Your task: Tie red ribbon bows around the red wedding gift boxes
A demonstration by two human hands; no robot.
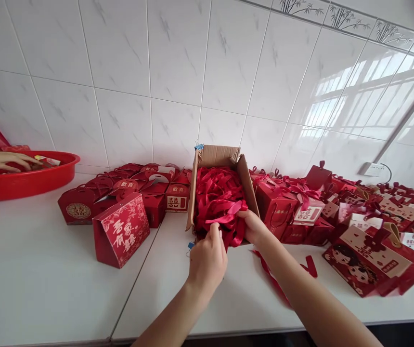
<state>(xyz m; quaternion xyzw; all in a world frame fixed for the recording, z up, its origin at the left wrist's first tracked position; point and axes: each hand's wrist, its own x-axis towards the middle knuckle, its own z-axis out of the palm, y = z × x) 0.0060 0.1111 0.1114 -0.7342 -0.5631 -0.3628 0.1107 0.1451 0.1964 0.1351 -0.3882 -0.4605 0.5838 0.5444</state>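
Observation:
A cardboard box full of red ribbons stands against the tiled wall. At the box's front edge, my left hand is closed with its thumb and fingers pinched on a red ribbon. Just to its right, my right hand reaches into the front right of the ribbon pile, its fingers closed on ribbon and partly hidden by it. A loose red ribbon lies on the white counter under my right forearm.
Red gift boxes stand left of the cardboard box, and many more gift boxes fill the right side. At far left, another person's hand is over a red basin.

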